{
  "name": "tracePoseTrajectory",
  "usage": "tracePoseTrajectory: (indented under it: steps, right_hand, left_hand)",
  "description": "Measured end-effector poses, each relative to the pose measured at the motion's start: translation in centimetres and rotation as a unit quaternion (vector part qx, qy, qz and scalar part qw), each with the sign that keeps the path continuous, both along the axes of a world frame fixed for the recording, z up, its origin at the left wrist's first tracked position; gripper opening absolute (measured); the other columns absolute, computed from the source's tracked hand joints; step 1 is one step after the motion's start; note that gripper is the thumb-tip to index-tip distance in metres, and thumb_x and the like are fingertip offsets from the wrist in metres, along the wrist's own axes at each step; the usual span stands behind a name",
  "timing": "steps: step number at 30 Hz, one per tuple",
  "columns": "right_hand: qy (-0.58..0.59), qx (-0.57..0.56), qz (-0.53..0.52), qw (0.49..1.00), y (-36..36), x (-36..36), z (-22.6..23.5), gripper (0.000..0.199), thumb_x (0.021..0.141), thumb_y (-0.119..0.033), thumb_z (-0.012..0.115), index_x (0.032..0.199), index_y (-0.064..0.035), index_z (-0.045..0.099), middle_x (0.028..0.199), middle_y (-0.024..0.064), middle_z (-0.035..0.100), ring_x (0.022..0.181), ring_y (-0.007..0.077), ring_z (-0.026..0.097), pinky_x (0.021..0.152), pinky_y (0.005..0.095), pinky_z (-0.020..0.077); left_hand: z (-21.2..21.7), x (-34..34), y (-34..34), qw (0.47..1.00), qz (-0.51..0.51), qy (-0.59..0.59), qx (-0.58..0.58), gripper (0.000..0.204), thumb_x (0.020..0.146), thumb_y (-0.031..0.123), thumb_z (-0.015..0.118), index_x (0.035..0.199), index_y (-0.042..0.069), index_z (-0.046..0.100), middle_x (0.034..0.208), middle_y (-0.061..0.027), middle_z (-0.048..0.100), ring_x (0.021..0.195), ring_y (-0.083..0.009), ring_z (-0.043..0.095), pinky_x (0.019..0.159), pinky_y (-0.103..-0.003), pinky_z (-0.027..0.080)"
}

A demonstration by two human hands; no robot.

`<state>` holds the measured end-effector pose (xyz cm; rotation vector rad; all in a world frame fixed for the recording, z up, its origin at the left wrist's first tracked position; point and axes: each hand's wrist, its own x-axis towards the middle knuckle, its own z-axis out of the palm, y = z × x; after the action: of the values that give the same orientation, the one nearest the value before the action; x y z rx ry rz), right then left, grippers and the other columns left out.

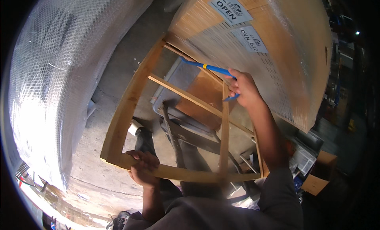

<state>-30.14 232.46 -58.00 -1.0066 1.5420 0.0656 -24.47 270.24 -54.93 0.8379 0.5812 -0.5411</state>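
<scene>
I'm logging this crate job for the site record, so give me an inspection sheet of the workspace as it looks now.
Surface: bare concrete floor, cracked and stained.
Job's things: wooden frame of slats against a wrapped crate; blue pry bar with its tip at the frame's top edge.
Clutter: grey metal parts and boxes at the lower right, too blurred to name.
Hands: left hand with fingers closed over the frame's lower rail; right hand closed on the pry bar.
Cables: nothing seen.
Surroundings: large bubble-wrapped bundle on the left; dark shelving at the far right.
</scene>
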Motion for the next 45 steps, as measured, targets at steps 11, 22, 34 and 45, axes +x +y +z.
tracePoseTrajectory:
  steps: [11,22,34,45]
  right_hand:
    - [0.002,0.010,-0.109,0.994,1.7,-6.6,-2.3,0.031,0.099,-0.028,0.054,0.097,0.0027,0.058,0.054,-0.0061,0.031,0.041,0.0085,0.024,0.047,0.0306,0.0313]
    - [0.029,-0.028,-0.117,0.992,0.7,-8.0,-2.1,0.030,0.099,-0.025,0.053,0.097,0.0043,0.059,0.054,-0.0064,0.031,0.041,0.0083,0.026,0.048,0.0298,0.0319]
    - [0.004,-0.022,-0.137,0.990,-2.2,-5.3,-2.6,0.022,0.097,-0.022,0.052,0.091,-0.0006,0.054,0.054,-0.0061,0.031,0.042,0.0076,0.026,0.047,0.0289,0.0314]
    - [0.037,-0.054,-0.125,0.990,-1.5,-1.4,-5.2,0.013,0.091,-0.014,0.055,0.085,-0.0022,0.052,0.063,0.0026,0.044,0.045,0.0117,0.031,0.045,0.0321,0.0330]
  left_hand:
    - [4.7,2.3,-6.1,1.000,0.002,0.029,-0.007,0.021,0.076,0.004,0.051,0.096,0.008,0.044,0.072,-0.0043,0.042,0.050,-0.0145,0.038,0.046,-0.030,0.035]
    - [5.8,3.4,-8.5,1.000,-0.005,0.020,0.023,0.020,0.075,0.006,0.050,0.094,0.008,0.044,0.068,-0.0035,0.038,0.048,-0.0135,0.037,0.044,-0.029,0.035]
    - [4.7,3.0,-6.6,1.000,0.001,0.019,0.010,0.019,0.077,0.005,0.050,0.094,0.009,0.043,0.070,-0.0032,0.039,0.048,-0.0128,0.036,0.044,-0.029,0.034]
    - [5.0,2.8,-6.7,0.999,-0.002,0.036,0.009,0.019,0.076,0.004,0.050,0.094,0.008,0.044,0.070,-0.0022,0.039,0.049,-0.0129,0.037,0.045,-0.029,0.033]
